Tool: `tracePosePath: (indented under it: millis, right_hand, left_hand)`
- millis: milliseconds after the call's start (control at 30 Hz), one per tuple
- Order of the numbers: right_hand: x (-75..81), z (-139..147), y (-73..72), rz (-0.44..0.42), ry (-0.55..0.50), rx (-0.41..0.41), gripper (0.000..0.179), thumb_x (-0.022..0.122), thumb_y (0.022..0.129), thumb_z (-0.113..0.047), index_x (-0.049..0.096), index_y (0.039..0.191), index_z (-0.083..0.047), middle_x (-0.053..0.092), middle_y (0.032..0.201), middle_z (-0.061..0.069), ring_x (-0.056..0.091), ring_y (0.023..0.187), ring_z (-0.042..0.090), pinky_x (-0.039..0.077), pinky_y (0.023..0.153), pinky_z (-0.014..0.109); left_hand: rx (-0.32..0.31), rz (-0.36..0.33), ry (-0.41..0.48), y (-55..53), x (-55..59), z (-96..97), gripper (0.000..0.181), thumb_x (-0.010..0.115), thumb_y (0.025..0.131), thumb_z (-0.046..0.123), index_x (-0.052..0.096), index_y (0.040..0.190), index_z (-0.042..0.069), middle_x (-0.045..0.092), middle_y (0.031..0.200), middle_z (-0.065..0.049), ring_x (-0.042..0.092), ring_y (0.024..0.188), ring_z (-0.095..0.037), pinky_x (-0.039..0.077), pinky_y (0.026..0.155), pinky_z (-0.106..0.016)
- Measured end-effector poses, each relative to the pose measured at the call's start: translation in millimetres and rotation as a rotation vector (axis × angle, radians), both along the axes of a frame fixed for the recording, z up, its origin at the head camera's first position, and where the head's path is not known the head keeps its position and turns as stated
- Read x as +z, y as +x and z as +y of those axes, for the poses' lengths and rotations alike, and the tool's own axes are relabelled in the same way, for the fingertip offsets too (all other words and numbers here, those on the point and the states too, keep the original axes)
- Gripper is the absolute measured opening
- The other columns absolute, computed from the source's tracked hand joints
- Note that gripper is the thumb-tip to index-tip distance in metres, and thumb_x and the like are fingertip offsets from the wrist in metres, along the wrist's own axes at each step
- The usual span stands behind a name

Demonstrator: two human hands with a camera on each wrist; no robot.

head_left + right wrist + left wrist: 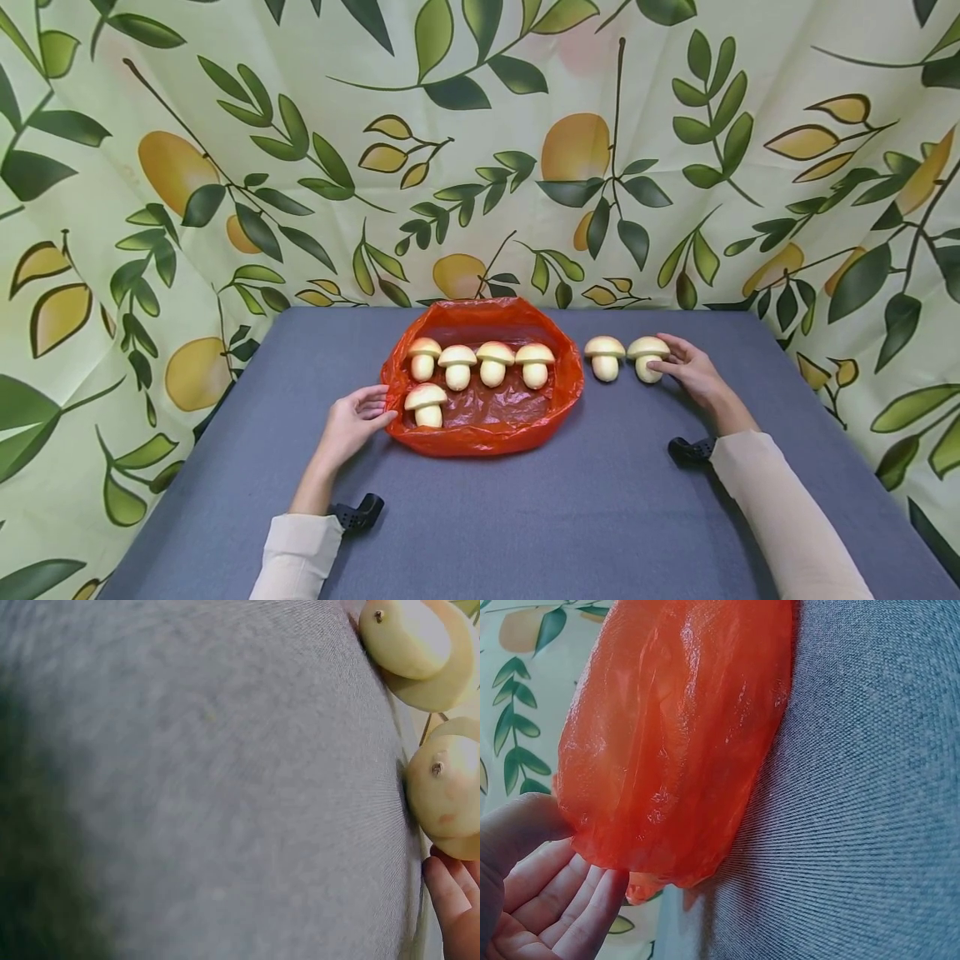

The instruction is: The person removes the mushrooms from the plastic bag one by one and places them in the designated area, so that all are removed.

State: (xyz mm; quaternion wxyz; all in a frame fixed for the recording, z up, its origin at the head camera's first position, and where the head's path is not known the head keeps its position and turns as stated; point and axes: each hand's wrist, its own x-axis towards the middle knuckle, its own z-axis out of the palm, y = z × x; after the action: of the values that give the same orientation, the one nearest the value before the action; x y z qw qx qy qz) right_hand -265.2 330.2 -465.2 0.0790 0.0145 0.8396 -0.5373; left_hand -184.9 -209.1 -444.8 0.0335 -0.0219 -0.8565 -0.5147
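A red plastic bag (480, 442) lies with its mouth spread wide, and several toy mushrooms (493, 364) with cream stems and pale caps sit inside it. At the bag's left rim, my left hand (358, 423) holds the edge between thumb and fingers; the left wrist view shows the bag's wall (667, 742) close up. To the right of the bag, my right hand (693, 377) grips a toy mushroom (647, 354) from its right side, thumb in front at the stem. Another toy mushroom (604, 357) stands between that one and the bag.
A grey cloth-covered table (525, 525) bears everything. Behind it and at both sides hangs a curtain (495, 217) printed with leaves and fruit. Black wrist-camera mounts stick out from the left wrist (360, 513) and the right wrist (690, 451).
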Motion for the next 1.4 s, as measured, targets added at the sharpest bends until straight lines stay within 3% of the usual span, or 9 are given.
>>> tracePosePath:
  millis: [100,233,367,467,533,633,833,1167,1400]
  right_hand:
    - [2.1,1.0,3.2,0.002,0.009,-0.007,0.082,0.065,0.092,-0.028,0.017,0.153,-0.001,0.026,0.155,0.027,0.044,0.121,0.002,0.038,0.082,-0.001]
    - [6.1,2.9,9.3,0.026,0.005,-0.021,0.081,0.065,0.092,-0.029,0.019,0.152,0.000,0.030,0.154,0.024,0.043,0.112,-0.011,0.039,0.082,-0.001]
    - [11.1,4.3,16.0,0.063,-0.044,-0.043,0.079,0.067,0.091,-0.028,0.023,0.151,0.001,0.051,0.134,-0.002,0.044,0.103,-0.019,0.040,0.082,-0.002]
    - [14.7,5.9,20.3,0.091,-0.082,-0.055,0.076,0.068,0.091,-0.025,0.027,0.150,-0.001,0.049,0.114,-0.026,0.047,0.099,-0.022,0.041,0.082,-0.002]
    - [16.7,6.9,22.7,0.104,-0.099,-0.062,0.073,0.068,0.090,-0.025,0.030,0.149,-0.004,0.048,0.109,-0.032,0.048,0.099,-0.022,0.041,0.081,-0.002]
    - [19.4,7.3,26.4,0.123,-0.114,-0.072,0.063,0.069,0.090,-0.024,0.039,0.144,-0.013,0.049,0.107,-0.034,0.048,0.098,-0.022,0.042,0.080,-0.002]
    - [26.0,3.4,33.8,0.191,-0.219,-0.101,0.040,0.070,0.088,-0.012,0.051,0.116,-0.032,0.058,0.100,-0.035,0.055,0.095,-0.019,0.046,0.078,-0.002]
    - [37.7,-3.9,47.0,0.174,-0.086,-0.156,0.042,0.069,0.089,-0.026,0.050,0.126,-0.025,0.054,0.097,-0.038,0.052,0.095,-0.019,0.044,0.076,-0.002]
    - [44.7,-13.0,54.7,0.203,-0.124,-0.140,0.034,0.068,0.090,-0.021,0.052,0.118,-0.031,0.057,0.098,-0.036,0.055,0.094,-0.019,0.046,0.076,-0.001]
  left_hand:
    - [0.002,-0.001,-0.005,-0.5,0.1,0.0,0.042,0.073,0.080,-0.001,0.061,0.120,-0.008,0.068,0.110,-0.028,0.068,0.099,-0.025,0.057,0.082,-0.013]
    - [-0.002,0.000,-0.003,-0.5,-0.2,-0.2,0.042,0.073,0.081,-0.002,0.061,0.120,-0.009,0.068,0.110,-0.028,0.068,0.099,-0.027,0.057,0.081,-0.012]
    - [-0.001,-0.005,0.008,0.1,-0.1,-0.5,0.042,0.073,0.080,-0.002,0.061,0.120,-0.009,0.068,0.110,-0.028,0.068,0.096,-0.019,0.054,0.079,-0.008]
    - [-0.001,-0.005,0.008,0.3,0.2,-0.9,0.042,0.073,0.080,-0.003,0.061,0.120,-0.009,0.068,0.110,-0.028,0.068,0.095,-0.015,0.054,0.079,-0.007]
    - [-0.002,-0.003,0.008,0.3,0.4,-1.2,0.042,0.073,0.080,-0.003,0.061,0.120,-0.009,0.068,0.110,-0.028,0.068,0.095,-0.015,0.054,0.079,-0.007]
    - [-0.005,-0.002,0.006,0.3,0.3,-1.4,0.042,0.073,0.080,-0.003,0.061,0.120,-0.009,0.067,0.110,-0.028,0.068,0.096,-0.018,0.054,0.079,-0.007]
    - [-0.003,-0.003,-0.001,0.0,-0.4,-1.3,0.041,0.073,0.080,-0.002,0.061,0.119,-0.009,0.068,0.109,-0.028,0.068,0.098,-0.024,0.055,0.080,-0.009]
    - [-0.003,0.008,0.006,0.6,1.4,-0.3,0.042,0.073,0.080,-0.002,0.061,0.119,-0.009,0.067,0.110,-0.029,0.068,0.097,-0.022,0.054,0.079,-0.007]
    - [-0.004,0.003,0.013,2.2,4.0,-0.1,0.042,0.073,0.081,0.000,0.060,0.120,-0.011,0.066,0.111,-0.030,0.067,0.100,-0.030,0.059,0.083,-0.018]
